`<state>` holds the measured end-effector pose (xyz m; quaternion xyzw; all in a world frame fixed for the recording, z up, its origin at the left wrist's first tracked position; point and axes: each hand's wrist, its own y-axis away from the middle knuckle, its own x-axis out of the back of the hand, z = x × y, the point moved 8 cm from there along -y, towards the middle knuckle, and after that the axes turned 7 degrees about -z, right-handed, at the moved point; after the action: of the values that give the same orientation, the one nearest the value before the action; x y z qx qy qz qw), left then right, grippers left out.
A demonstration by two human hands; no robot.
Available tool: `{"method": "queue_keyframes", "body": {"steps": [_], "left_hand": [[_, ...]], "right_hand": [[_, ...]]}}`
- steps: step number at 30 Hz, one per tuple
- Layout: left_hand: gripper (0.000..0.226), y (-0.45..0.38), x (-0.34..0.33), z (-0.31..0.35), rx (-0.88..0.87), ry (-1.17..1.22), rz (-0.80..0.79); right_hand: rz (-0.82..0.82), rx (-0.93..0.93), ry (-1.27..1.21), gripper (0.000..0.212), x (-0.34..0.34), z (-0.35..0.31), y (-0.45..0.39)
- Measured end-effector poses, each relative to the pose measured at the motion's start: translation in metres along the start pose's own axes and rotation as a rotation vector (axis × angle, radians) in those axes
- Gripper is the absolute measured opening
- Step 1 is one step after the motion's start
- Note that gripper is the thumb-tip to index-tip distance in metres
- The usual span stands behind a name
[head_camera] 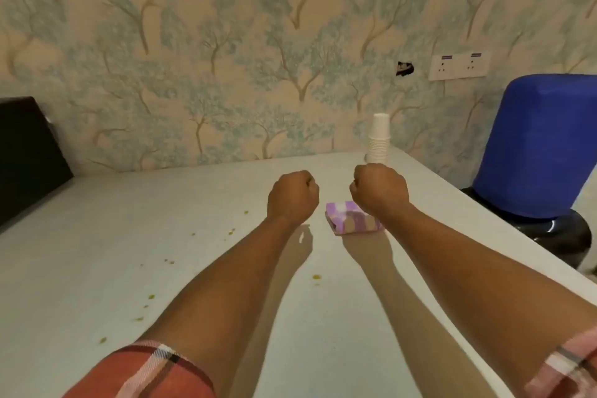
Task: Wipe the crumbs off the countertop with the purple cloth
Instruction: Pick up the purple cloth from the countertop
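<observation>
two fists raised over a crumb-strewn counter

left hand [293, 196] and right hand [379, 191] are both clenched, holding nothing, side by side at frame centre; the folded purple cloth [352, 218] lies on the counter [129, 220] just below the right hand, partly hidden by the wrist; crumbs [316, 276] scatter across the lower left; a cup stack [378, 139] stands by the wall, upper right.

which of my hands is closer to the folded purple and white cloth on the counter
Right. Your right hand, a closed fist, is raised just above the folded purple and white cloth's far right edge. Your left hand, also fisted, is off to the cloth's left, across a gap.
</observation>
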<state>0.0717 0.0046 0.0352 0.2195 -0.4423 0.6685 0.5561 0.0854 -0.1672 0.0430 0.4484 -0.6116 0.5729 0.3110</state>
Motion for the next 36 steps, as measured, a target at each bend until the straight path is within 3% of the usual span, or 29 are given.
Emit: {"method": "queue_keyframes", "body": {"steps": [6, 10, 13, 20, 26, 28, 32, 36], "left_hand": [[0.022, 0.0, -0.061, -0.017, 0.162, 0.151, -0.255], [0.02, 0.0, -0.083, -0.021, 0.295, 0.312, -0.263], [0.023, 0.003, -0.094, -0.024, 0.394, 0.417, -0.231], [0.038, 0.016, -0.118, -0.02, 0.634, 0.781, -0.356], [0.038, 0.027, -0.11, -0.015, 0.656, 0.892, -0.377], [0.034, 0.028, -0.097, -0.013, 0.627, 0.904, -0.357], [0.037, 0.021, -0.064, -0.018, 0.515, 0.885, -0.272], [0.032, 0.016, -0.024, -0.008, 0.309, 0.803, -0.177]], "right_hand": [[-0.22, -0.295, -0.096, 0.025, -0.05, 0.047, 0.002], [-0.35, -0.445, -0.253, 0.037, -0.081, 0.072, 0.005], [-0.388, -0.479, -0.382, 0.039, -0.096, 0.076, 0.006], [-0.378, -0.487, -0.432, 0.023, -0.097, 0.078, 0.014], [-0.294, -0.343, -0.471, 0.003, -0.068, 0.059, 0.011], [-0.23, -0.287, -0.513, 0.009, -0.053, 0.048, 0.013], [-0.09, -0.223, -0.642, 0.012, -0.027, 0.031, 0.022], [0.044, -0.319, -0.847, 0.014, -0.013, 0.022, 0.045]]}}
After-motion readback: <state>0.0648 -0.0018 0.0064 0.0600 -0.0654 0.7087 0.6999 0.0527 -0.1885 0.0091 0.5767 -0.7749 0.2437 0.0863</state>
